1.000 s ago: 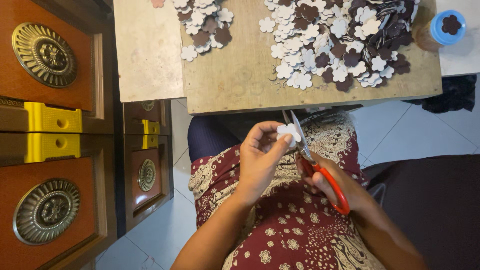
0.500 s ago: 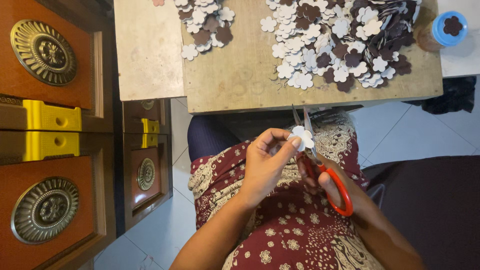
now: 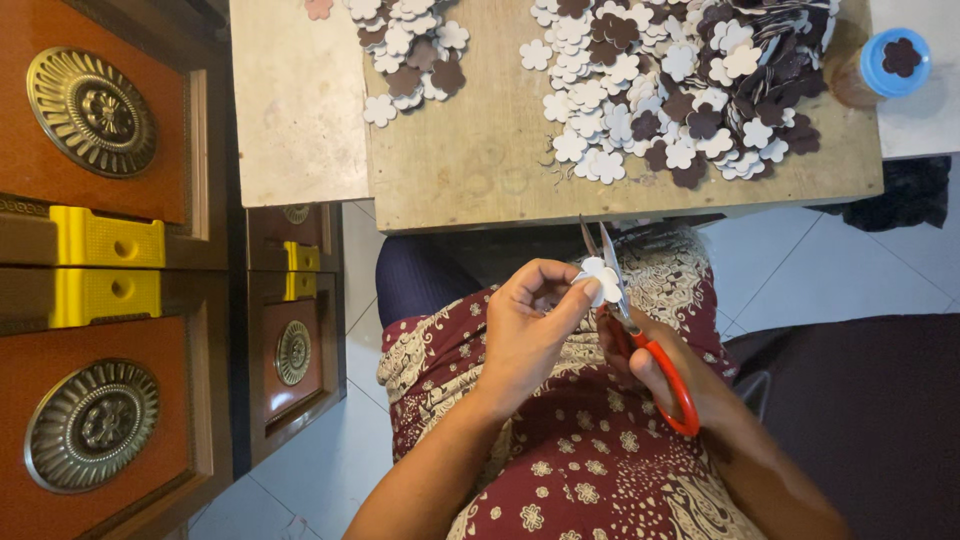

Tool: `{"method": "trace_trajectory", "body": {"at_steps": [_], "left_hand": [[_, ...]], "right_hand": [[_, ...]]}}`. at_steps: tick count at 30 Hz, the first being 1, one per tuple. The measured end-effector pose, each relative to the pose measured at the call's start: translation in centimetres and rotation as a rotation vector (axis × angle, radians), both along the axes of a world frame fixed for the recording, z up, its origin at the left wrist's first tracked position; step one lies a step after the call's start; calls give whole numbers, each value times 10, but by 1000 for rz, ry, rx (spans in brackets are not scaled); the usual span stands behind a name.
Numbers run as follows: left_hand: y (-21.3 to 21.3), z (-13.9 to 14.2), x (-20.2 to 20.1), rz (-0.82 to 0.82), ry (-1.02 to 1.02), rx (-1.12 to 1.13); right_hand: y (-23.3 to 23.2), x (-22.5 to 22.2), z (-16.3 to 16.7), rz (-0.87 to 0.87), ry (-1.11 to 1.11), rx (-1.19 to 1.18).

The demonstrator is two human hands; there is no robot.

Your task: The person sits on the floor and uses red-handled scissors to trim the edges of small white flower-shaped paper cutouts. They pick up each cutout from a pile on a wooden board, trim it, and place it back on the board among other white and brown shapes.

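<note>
Snipping white flower cutout [image 3: 601, 278] with scissors [image 3: 640, 335], just below board edge [image 3: 620, 205]

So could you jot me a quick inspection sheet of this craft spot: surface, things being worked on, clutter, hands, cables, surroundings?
Surface: wooden board, worn and bare at its near edge.
Job's things: small white flower cutout pinched in the left hand; red-handled scissors in the right hand, blades at the cutout.
Clutter: big pile of white and brown flower cutouts, smaller pile, blue-lidded jar.
Hands: both grips closed, held over the lap.
Cables: nothing seen.
Surroundings: carved red-brown cabinet with yellow clips, white tiled floor.
</note>
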State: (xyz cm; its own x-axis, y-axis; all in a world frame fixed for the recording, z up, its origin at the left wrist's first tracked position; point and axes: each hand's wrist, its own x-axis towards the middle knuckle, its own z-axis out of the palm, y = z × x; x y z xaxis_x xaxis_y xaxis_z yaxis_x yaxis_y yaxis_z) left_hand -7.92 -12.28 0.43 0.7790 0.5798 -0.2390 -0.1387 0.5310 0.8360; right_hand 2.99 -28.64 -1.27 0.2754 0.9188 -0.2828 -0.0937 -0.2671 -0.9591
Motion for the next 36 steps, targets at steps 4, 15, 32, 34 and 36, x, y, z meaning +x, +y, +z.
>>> {"method": "trace_trajectory", "body": {"at_steps": [4, 15, 32, 34, 36], "left_hand": [[-1, 1, 0, 32, 20, 34], [4, -2, 3, 82, -11, 53], [4, 3, 10, 25, -31, -42], [4, 5, 12, 29, -36, -34], [6, 8, 13, 28, -28, -28]], "right_hand": [[-1, 1, -2, -23, -16, -18], [2, 6, 1, 33, -162, -27], [6, 2, 4, -5, 0, 36], [4, 3, 2, -7, -9, 42], [4, 4, 0, -11, -23, 54]]}}
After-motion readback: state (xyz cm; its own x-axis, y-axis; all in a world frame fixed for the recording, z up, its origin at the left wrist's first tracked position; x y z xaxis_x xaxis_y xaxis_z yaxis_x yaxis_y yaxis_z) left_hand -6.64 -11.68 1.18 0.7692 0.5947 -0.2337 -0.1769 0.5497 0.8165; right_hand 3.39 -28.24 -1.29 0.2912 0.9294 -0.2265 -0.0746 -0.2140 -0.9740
